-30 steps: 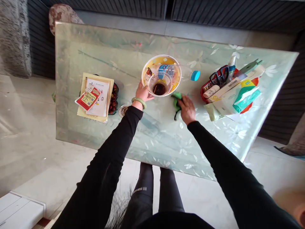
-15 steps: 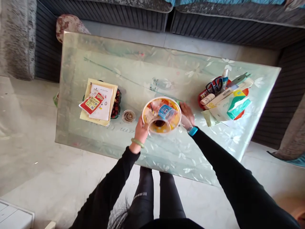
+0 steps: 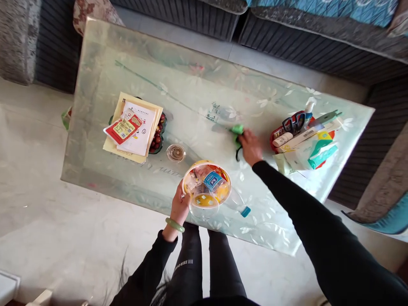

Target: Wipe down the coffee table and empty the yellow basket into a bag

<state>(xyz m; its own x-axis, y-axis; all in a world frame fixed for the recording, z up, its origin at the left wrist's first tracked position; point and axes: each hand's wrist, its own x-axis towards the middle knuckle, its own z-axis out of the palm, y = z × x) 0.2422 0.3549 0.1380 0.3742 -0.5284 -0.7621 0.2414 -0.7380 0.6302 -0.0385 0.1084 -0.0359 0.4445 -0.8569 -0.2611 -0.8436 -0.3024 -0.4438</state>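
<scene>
Clearly apart, the two hands work on different things: the left hand (image 3: 180, 203) is clamped on the left side of a round tub (image 3: 225, 193) above the table's near edge, while the right hand (image 3: 252, 146) lies over a green bundle (image 3: 236, 129) farther right; whether its fingers grip or merely press, I cannot tell. Yellow-walled and pale-rimmed, the tub tilts and holds crumpled wrappers and a clear bottle (image 3: 214, 181), whose blue cap juts past the right rim. A see-through cup (image 3: 204, 209) overlaps its near side. Left of the tub sit a ringed glass dish (image 3: 176, 153), a dark tray of glossy red fruit (image 3: 162, 136) and flat papers (image 3: 145, 131). Right of the bundle, a packed red basket (image 3: 273, 139) stands close. Translucent, flower-patterned sheeting covers the table (image 3: 153, 55).
</scene>
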